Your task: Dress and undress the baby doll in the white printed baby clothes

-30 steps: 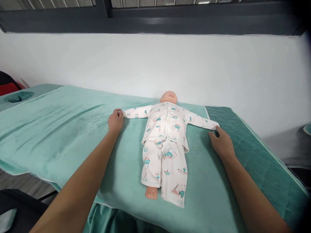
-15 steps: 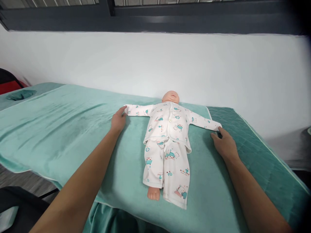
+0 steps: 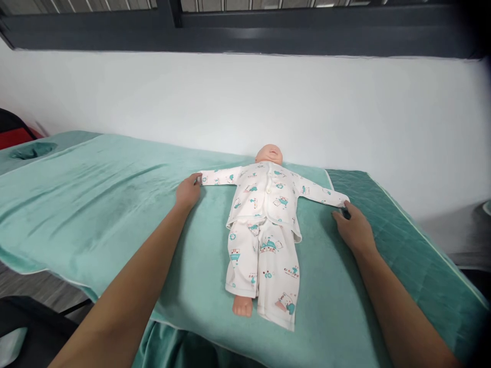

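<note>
A baby doll [image 3: 269, 153] lies on its back on a green bed cover [image 3: 199, 255], its head towards the wall. It wears a white printed shirt [image 3: 264, 191] and matching trousers [image 3: 278, 266]; one bare foot shows below the leg on the left, while the other foot is hidden by cloth. Both sleeves are spread sideways. My left hand [image 3: 188, 190] pinches the cuff of the sleeve on the left. At the other cuff, my right hand [image 3: 353, 225] touches the sleeve end with its fingertips, thumb and fingers apart.
Behind the doll rises a white wall [image 3: 230, 102] with a dark frame [image 3: 307, 33] above. Darker quilted fabric [image 3: 387, 225] lies at the right. A black chair [image 3: 30, 327] stands at the lower left, and a red and black object [image 3: 15, 137] sits at the far left.
My left hand has moved slightly down and right, and the cuff has come with it, its fingers now closed on the cloth. My right hand has barely moved.
</note>
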Motion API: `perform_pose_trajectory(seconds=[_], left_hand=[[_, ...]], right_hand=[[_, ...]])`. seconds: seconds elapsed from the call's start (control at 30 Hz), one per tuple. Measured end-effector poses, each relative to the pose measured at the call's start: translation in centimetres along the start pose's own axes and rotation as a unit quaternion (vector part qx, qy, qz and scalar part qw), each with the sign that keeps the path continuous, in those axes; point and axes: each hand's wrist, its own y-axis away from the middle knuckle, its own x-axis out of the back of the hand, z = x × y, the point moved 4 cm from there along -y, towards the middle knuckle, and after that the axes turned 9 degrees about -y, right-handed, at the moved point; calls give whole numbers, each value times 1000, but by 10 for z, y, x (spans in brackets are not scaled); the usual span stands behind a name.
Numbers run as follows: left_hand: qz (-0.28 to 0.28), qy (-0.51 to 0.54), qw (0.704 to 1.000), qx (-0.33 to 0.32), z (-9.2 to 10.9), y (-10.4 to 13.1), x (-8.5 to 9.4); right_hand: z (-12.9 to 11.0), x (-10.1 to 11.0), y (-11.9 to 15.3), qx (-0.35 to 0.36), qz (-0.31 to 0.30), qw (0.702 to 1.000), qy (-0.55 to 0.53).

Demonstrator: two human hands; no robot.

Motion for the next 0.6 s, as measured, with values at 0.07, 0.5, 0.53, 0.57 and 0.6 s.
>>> perform_pose_trajectory(seconds=[0.07, 0.5, 0.53, 0.57, 0.6], left_hand=[[-2, -2, 1000, 5, -1, 0, 0], [6, 21, 1000, 14, -3, -2, -1], [6, 23, 1000, 13, -3, -2, -1], [6, 24, 1000, 13, -3, -2, -1], [6, 24, 1000, 12, -3, -2, -1]], right_hand=[[-1, 1, 2, -2, 3, 1000, -14], [-15, 14, 15, -21, 70, 991, -114], [-16, 16, 16, -21, 77, 990, -116], [-17, 17, 17, -23, 81, 989, -119], [-19, 18, 19, -25, 86, 989, -121]])
